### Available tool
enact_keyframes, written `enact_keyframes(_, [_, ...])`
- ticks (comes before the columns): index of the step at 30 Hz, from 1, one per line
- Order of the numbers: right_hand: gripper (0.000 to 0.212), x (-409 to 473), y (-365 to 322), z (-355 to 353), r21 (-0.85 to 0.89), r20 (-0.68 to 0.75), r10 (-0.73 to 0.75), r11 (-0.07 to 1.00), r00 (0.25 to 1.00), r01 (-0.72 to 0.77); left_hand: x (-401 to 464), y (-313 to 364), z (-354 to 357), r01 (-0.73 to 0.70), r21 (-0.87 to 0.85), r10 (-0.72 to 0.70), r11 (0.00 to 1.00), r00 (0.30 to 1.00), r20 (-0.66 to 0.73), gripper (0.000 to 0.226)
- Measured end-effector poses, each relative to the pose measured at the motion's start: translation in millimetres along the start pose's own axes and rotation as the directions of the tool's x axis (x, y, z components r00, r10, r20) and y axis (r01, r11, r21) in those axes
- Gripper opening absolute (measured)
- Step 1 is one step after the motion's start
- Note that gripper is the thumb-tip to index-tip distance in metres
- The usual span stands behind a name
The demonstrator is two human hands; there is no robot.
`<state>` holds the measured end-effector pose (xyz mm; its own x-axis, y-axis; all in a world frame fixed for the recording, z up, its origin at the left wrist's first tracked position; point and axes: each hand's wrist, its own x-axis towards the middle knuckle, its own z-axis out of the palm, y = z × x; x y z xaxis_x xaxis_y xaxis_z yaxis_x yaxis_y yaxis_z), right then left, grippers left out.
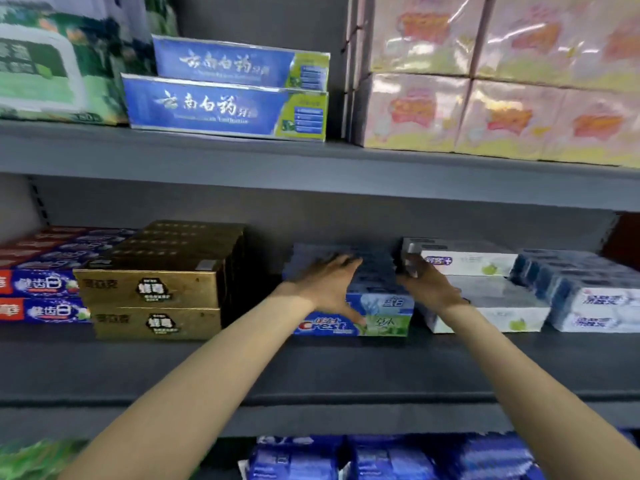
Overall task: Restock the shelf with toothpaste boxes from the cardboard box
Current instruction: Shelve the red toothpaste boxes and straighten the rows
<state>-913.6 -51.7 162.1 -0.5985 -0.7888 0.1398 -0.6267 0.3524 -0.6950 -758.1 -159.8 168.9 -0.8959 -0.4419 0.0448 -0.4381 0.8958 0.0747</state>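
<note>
Blue and green toothpaste boxes (353, 299) sit in a stack near the middle of the grey shelf (311, 368), set back from its front edge. A gold stack (156, 289) stands to their left with a dark gap between. White boxes (485, 289) stand just beside them on the right. The cardboard box is not in view.

What could go wrong? I think the stack could slide crooked if one hand pushes harder than the other. The top boxes could tip off the back or bump the white boxes next door, because there is so little room on that side. The picture is blurry here, so a fast push may be the cause.

Both arms reach forward and up to the shelf. The left hand (325, 285) lies flat on the left side of the stack, its grip spread wide, fingers on top and thumb down the front. The right hand (426, 285) is at the right side of the stack. Its fingers look bent there, but I cannot tell if they pinch anything.
</note>
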Motion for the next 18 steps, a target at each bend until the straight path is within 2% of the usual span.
enact_keyframes(2, [0.052,5.1,7.9,5.1,0.151,0.108,-0.052,0.988,0.993,0.035,8.2,1.9,11.7,0.053,0.025,-0.054,0.998,0.998,0.019,0.119])
enact_keyframes(5, [0.051,8.5,17.2,16.3,0.364,0.129,-0.062,0.931,0.99,0.011,11.2,3.0,22.9,0.09,0.034,-0.09,0.995,0.996,0.003,0.116])
enact_keyframes(9, [0.038,12.1,20.6,26.4,0.632,0.207,-0.085,0.772,0.975,-0.067,10.5,1.1,20.5,0.111,0.063,-0.11,0.992,0.994,-0.011,0.117])
enact_keyframes(14, [0.036,17.6,18.6,30.8,0.686,0.232,-0.07,0.719,0.97,-0.112,11.8,-5.0,20.4,0.122,0.091,-0.121,0.988,0.993,-0.015,0.117])
enact_keyframes(18, [0.055,20.0,12.7,44.3,0.682,0.264,-0.077,0.72,0.962,-0.13,1.4,-13.0,16.5,0.135,0.098,-0.135,0.986,0.991,-0.008,0.115])
